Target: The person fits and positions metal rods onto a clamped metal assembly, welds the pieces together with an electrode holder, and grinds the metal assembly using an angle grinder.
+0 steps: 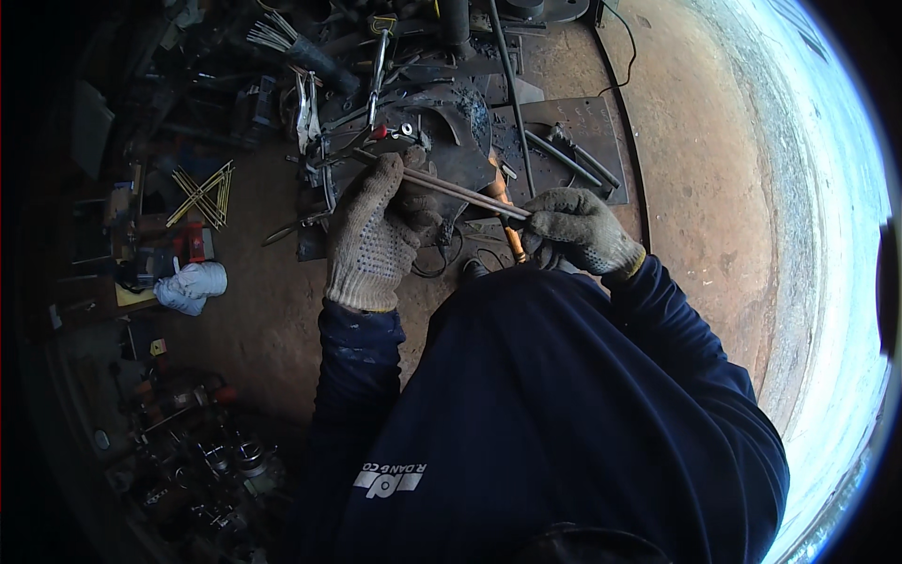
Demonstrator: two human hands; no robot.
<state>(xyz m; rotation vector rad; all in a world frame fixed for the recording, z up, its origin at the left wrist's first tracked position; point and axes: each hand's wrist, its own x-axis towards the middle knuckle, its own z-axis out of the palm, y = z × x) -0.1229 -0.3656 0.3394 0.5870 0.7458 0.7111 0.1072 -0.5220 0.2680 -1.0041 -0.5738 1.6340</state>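
Observation:
Two or so thin grey welding rods (460,191) stretch between my hands, slanting down to the right above a dark metal worktop. My left hand (368,230), in a dotted knit glove, is closed round their left end. At the other end, my right hand (578,228), gloved too, pinches the rods between thumb and fingers. Just beneath the rods, beside my right hand, lies a long orange tool (515,242), partly hidden by them. Beyond my left hand are locking pliers (305,108) and a small metal ring (406,129).
A dark tube of rods (315,61) lies at the back left. Steel bars (573,160) rest on a plate at the right of the worktop. On the left are crossed yellow rods (202,195) and a white cloth (193,285). A black cable (625,56) runs along the floor.

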